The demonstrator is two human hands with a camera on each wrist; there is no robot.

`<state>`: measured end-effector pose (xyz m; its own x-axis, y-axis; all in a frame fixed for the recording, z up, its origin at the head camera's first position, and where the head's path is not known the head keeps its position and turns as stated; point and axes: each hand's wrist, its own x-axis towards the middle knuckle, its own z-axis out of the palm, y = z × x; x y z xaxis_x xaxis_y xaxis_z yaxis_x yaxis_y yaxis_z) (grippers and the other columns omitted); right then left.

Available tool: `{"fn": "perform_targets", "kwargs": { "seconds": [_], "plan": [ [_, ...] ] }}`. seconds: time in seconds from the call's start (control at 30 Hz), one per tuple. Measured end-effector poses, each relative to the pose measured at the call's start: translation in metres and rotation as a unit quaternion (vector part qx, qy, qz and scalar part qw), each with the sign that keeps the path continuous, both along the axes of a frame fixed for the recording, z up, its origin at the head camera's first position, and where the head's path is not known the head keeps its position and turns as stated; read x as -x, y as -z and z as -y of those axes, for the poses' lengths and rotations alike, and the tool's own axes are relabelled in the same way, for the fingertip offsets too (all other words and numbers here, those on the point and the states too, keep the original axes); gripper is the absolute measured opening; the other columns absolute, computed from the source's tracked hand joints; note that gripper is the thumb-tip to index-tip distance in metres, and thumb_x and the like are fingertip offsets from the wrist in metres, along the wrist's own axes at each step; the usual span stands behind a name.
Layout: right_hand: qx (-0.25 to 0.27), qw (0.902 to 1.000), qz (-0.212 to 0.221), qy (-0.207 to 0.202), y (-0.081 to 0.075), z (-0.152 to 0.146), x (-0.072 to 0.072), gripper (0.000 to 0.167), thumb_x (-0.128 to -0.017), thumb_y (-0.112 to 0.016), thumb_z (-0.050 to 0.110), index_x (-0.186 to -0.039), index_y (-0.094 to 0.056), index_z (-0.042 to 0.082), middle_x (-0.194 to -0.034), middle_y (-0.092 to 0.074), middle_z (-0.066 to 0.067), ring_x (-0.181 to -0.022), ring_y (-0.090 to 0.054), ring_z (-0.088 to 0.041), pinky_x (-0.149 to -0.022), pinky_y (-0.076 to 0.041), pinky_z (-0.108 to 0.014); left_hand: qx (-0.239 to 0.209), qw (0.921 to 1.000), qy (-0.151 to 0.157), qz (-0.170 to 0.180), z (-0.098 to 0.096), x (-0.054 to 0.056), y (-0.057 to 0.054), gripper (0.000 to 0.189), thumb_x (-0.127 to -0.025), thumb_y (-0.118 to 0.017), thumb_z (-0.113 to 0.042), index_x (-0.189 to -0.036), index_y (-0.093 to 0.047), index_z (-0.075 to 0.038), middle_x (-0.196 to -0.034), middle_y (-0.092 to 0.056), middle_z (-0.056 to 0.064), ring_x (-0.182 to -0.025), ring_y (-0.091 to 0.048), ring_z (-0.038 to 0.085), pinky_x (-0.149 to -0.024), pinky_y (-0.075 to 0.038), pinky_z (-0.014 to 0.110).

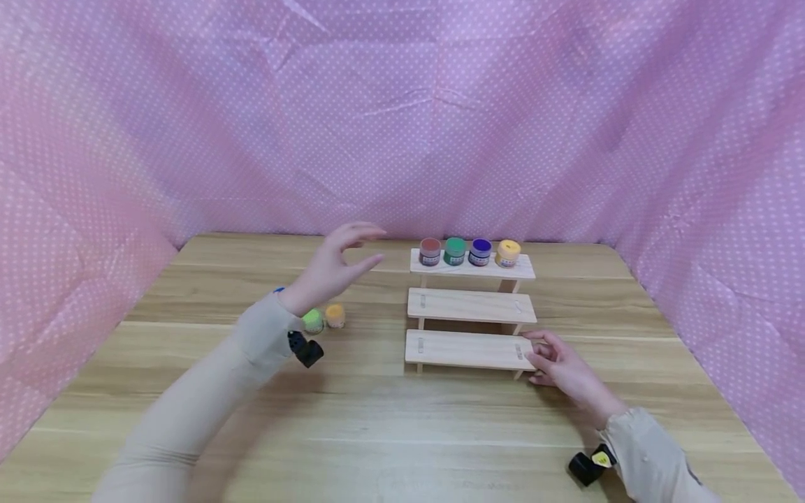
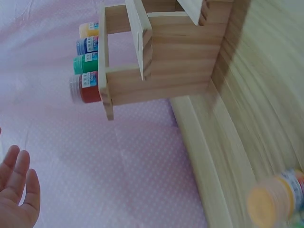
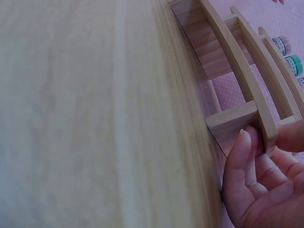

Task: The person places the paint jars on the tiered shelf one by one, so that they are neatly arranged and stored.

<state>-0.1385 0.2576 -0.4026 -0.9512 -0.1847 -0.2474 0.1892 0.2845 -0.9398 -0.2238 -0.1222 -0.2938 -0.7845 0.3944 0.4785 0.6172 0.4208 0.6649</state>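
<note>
A three-tier wooden display rack (image 1: 470,305) stands on the table. My right hand (image 1: 566,370) pinches the right end of its lowest board, thumb above and fingers curled beneath, as the right wrist view shows. Raised in the air left of the top tier, my left hand (image 1: 336,262) holds nothing, its fingers and thumb apart. Along the top board sit a red paint jar (image 1: 430,252), a green paint jar (image 1: 455,251), a dark blue paint jar (image 1: 480,252) and a yellow paint jar (image 1: 508,253).
On the table by my left wrist stand a light green paint jar (image 1: 312,321) and an orange-yellow paint jar (image 1: 335,316). A bit of blue (image 1: 279,289) shows behind the left sleeve, mostly hidden. A pink dotted curtain (image 1: 402,126) surrounds the wooden table (image 1: 390,426) at back and sides.
</note>
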Motion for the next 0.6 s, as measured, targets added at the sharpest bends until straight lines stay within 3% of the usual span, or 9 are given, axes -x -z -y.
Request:
{"fn": "perform_targets", "kwargs": {
  "seconds": [0.37, 0.6],
  "plan": [
    [0.006, 1.0, 0.001, -0.005, 0.0, 0.0, 0.002, 0.042, -0.096, -0.047, 0.002, -0.135, -0.031, -0.006, -0.092, -0.058, 0.003, -0.079, -0.059, -0.007, -0.068, -0.056, -0.025, 0.009, 0.9991, -0.029, -0.03, 0.036, -0.018, -0.001, 0.037, -0.086, -0.067, -0.003, -0.122, -0.059, -0.001, -0.127, -0.056, 0.014, -0.12, -0.048, 0.026, -0.098, -0.044, 0.042],
    [0.008, 1.0, -0.001, -0.004, 0.001, 0.0, 0.001, 0.042, -0.096, -0.048, 0.002, -0.134, -0.031, -0.006, -0.09, -0.058, 0.004, -0.078, -0.059, -0.007, -0.067, -0.056, -0.025, 0.023, 0.9974, -0.058, -0.037, 0.058, -0.029, 0.008, 0.036, -0.084, -0.068, -0.001, -0.119, -0.06, 0.0, -0.123, -0.059, 0.014, -0.116, -0.049, 0.02, -0.094, -0.045, 0.031]
  ]
}}
